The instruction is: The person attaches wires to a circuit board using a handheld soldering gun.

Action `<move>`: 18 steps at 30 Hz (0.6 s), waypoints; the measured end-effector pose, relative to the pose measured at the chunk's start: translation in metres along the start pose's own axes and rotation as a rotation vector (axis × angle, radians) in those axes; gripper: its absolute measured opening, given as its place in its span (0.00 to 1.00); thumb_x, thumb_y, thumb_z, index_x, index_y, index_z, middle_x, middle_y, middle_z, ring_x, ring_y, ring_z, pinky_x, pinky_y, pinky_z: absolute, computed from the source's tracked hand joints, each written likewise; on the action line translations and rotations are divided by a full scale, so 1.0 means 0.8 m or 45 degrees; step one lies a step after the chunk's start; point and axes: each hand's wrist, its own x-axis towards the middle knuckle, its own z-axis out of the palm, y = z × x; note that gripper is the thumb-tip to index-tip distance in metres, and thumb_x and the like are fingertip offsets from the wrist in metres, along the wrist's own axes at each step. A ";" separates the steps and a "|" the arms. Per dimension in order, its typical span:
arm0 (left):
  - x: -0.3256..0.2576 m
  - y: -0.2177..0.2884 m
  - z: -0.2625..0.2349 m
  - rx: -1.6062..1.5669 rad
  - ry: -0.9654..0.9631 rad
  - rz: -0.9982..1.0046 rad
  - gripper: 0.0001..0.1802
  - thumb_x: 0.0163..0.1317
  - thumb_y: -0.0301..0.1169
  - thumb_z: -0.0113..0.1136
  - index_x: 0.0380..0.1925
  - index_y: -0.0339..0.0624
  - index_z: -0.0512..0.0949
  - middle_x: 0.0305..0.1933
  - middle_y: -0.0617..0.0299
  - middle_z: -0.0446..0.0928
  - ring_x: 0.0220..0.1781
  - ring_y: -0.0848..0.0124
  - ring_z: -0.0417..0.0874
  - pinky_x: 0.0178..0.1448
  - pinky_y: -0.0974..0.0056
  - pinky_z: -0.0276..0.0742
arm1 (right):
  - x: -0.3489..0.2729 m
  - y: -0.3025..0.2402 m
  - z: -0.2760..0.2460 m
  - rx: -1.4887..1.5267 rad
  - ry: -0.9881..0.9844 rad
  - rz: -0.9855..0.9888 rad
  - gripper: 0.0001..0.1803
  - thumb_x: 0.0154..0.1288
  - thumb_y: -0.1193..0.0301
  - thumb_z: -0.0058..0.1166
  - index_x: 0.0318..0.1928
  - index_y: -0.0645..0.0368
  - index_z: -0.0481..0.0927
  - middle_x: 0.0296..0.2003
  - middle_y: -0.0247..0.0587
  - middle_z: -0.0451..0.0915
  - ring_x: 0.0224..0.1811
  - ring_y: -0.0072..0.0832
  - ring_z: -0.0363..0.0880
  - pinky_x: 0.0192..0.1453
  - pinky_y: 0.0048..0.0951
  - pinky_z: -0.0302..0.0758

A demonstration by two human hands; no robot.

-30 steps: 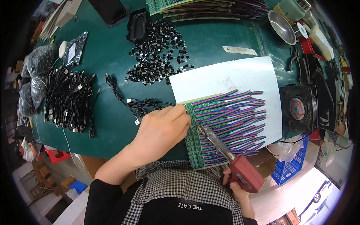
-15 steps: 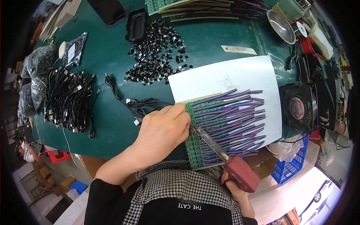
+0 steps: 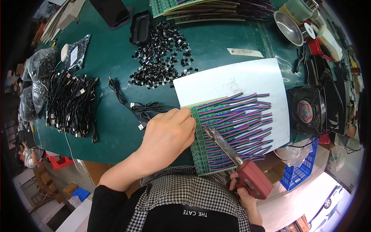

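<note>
My left hand [image 3: 170, 129] is closed in a pinch at the left edge of a green circuit board panel [image 3: 201, 160]; its fingertips hide what they hold. A thin black lead from a coiled USB cable [image 3: 152, 106] runs up to the board's edge beside those fingers. Rows of multicoloured ribbon wires [image 3: 251, 116] stick out rightward from the panel. In my right hand [image 3: 245, 193], low at the right, is a soldering iron [image 3: 253, 179] with a red handle. Its darkened metal tip hovers over or touches the wires just right of my left fingers; contact cannot be told.
White sheet [image 3: 232, 81] lies under the wires. Beyond are small black components [image 3: 160, 58], a black tray [image 3: 140, 27], a blade [image 3: 245, 52] and stacked boards [image 3: 208, 11]. A cable bundle [image 3: 71, 102] lies left; a fan [image 3: 307, 110] and metal dish [image 3: 289, 28] stand right.
The soldering iron has shifted slightly right, its tip pulling away from my left fingertips. My right hand has moved with it. My left hand has stayed almost still.
</note>
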 end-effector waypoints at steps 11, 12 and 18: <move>-0.009 -0.008 -0.010 -0.107 0.052 0.031 0.08 0.47 0.23 0.65 0.29 0.40 0.78 0.31 0.63 0.73 0.33 0.65 0.74 0.35 0.63 0.72 | 0.003 0.000 0.007 0.055 0.075 -0.048 0.38 0.58 0.52 0.64 0.57 0.68 0.67 0.46 0.47 0.77 0.28 0.28 0.76 0.29 0.24 0.72; -0.008 -0.016 -0.012 -0.154 0.161 -0.007 0.08 0.48 0.24 0.65 0.30 0.40 0.78 0.32 0.63 0.73 0.34 0.64 0.74 0.36 0.62 0.72 | 0.003 0.000 0.007 0.058 0.086 -0.056 0.38 0.57 0.52 0.64 0.57 0.68 0.67 0.45 0.48 0.77 0.27 0.28 0.75 0.28 0.24 0.72; -0.015 -0.021 -0.005 -0.193 0.252 -0.198 0.11 0.46 0.21 0.67 0.32 0.36 0.78 0.33 0.59 0.75 0.36 0.61 0.75 0.41 0.61 0.70 | 0.007 0.000 0.011 0.042 0.092 -0.081 0.37 0.58 0.52 0.63 0.56 0.69 0.67 0.44 0.49 0.77 0.26 0.27 0.75 0.27 0.23 0.72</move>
